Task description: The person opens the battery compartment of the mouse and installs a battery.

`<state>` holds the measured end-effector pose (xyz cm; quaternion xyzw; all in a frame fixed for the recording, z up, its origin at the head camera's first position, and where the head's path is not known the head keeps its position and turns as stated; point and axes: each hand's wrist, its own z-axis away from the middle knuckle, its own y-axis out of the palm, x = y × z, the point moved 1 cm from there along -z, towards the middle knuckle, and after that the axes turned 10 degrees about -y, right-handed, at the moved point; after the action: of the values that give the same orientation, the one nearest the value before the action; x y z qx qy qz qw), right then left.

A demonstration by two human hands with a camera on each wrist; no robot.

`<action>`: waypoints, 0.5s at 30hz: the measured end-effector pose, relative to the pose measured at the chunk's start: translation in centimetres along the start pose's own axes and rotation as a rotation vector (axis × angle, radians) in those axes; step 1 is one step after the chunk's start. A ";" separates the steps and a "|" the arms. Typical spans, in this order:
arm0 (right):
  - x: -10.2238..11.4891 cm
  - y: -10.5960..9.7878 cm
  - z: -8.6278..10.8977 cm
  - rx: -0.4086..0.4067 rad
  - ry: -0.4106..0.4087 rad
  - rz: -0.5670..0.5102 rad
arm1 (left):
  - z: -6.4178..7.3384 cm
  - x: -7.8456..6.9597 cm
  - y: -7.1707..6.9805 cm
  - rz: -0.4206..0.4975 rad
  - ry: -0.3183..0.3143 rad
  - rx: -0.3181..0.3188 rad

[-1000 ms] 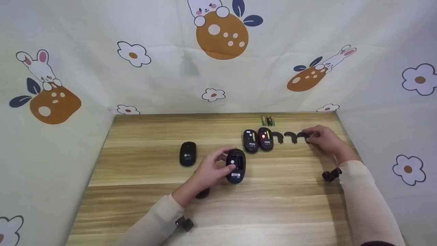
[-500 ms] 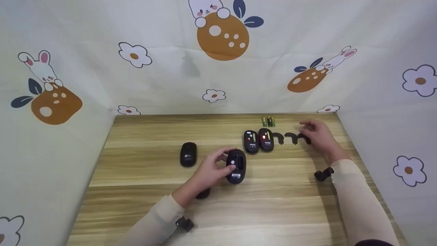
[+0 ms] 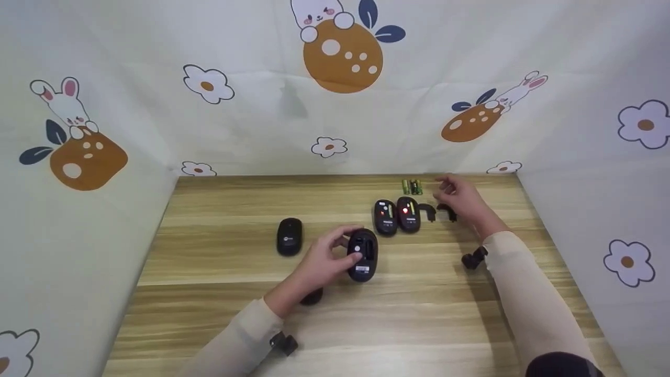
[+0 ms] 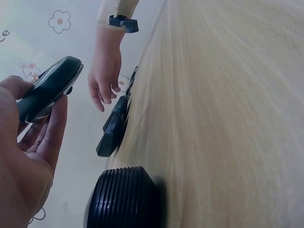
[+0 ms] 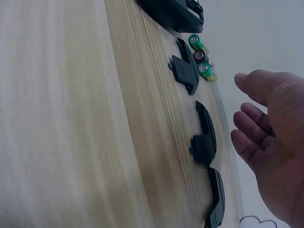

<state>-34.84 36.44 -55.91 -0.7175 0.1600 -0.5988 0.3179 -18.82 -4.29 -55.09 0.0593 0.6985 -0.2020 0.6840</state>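
My left hand (image 3: 327,262) grips a black computer mouse (image 3: 363,262), underside up, thumb on its base; its battery slot lies bare. The left wrist view shows this mouse (image 4: 50,88) held above the table between thumb and fingers. My right hand (image 3: 463,201) hovers at the back right with nothing in it, fingers loosely bent; in the right wrist view this hand (image 5: 280,128) is beside the batteries (image 5: 202,59). Below it lie black battery covers (image 3: 447,212), one of them hidden from the head view by the hand. Several green batteries (image 3: 412,187) lie just left of the right fingertips.
Two upturned mice (image 3: 386,217) with red lights and a battery in each stand side by side near the covers. Another mouse (image 3: 289,236) sits upright at left. Part of a further black mouse (image 3: 312,297) shows under the left forearm. Patterned cloth (image 3: 251,131) walls the table (image 3: 220,335).
My right hand has left the rightmost cover and moved left over the covers toward the batteries. The left hand and its mouse stay still. A red light now shows on the left upturned mouse.
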 end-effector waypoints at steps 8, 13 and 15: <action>0.4 1.4 -1.7 0.064 -0.070 0.010 | 0.0 0.0 0.1 -0.007 0.035 0.004; 0.4 1.9 -2.7 0.105 -0.064 0.042 | 0.0 -0.1 0.1 -0.007 0.035 0.007; 0.4 2.0 -3.0 0.123 -0.060 0.058 | 0.0 -0.1 0.1 -0.018 0.035 0.005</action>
<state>-37.34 33.86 -56.63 -0.7092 0.1339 -0.5765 0.3832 -18.75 -4.19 -54.99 0.0582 0.7104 -0.2088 0.6696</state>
